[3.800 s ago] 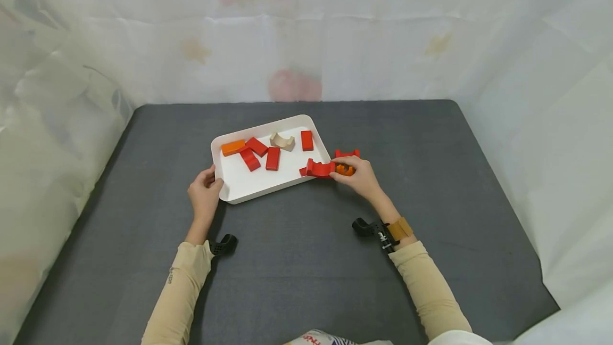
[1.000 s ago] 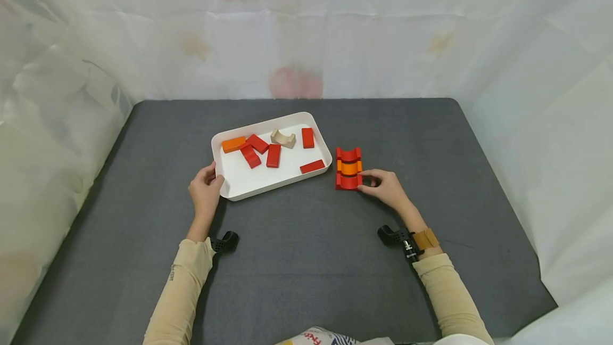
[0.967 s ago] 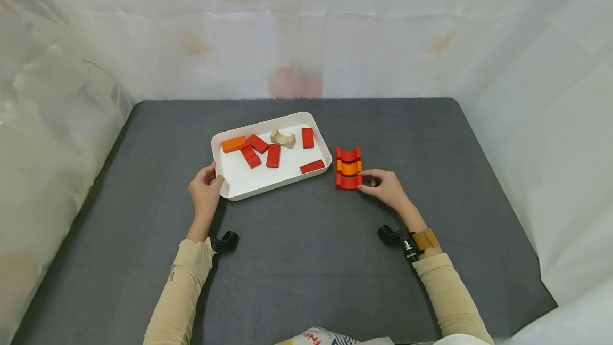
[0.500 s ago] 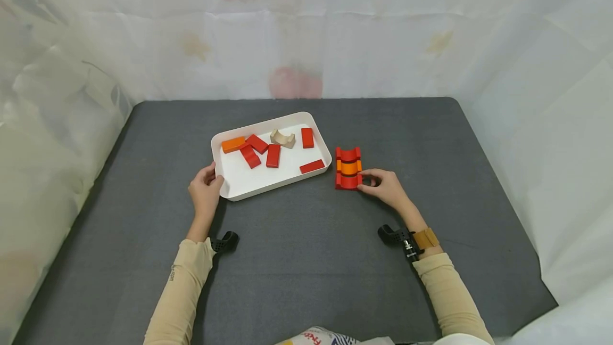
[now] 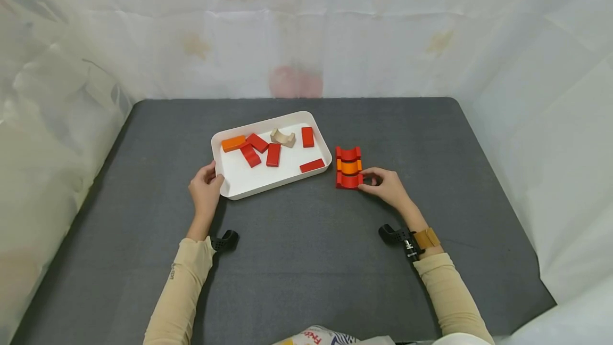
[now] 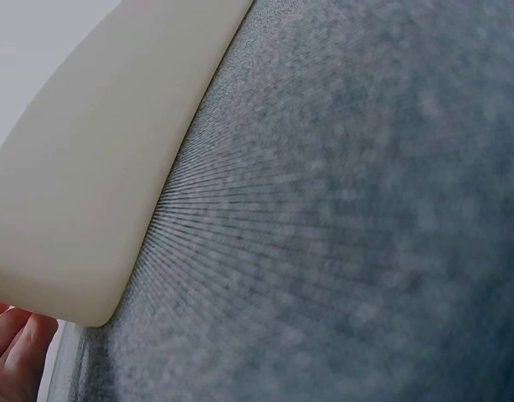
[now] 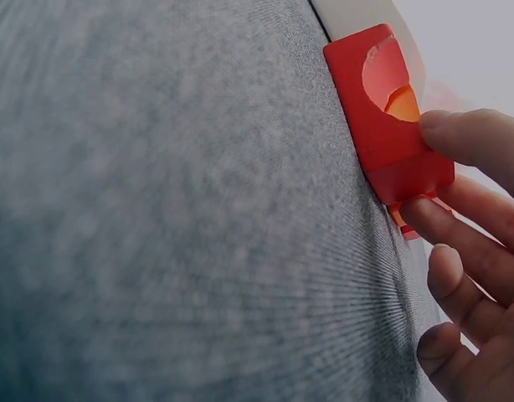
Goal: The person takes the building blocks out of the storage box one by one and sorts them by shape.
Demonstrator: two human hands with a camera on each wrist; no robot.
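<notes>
On the grey mat (image 5: 297, 249), the left hand (image 5: 205, 191) gripped the white tray (image 5: 228, 188) corner while the right hand (image 5: 387, 185) pinched the nearest red arch block (image 5: 349, 180).
</notes>
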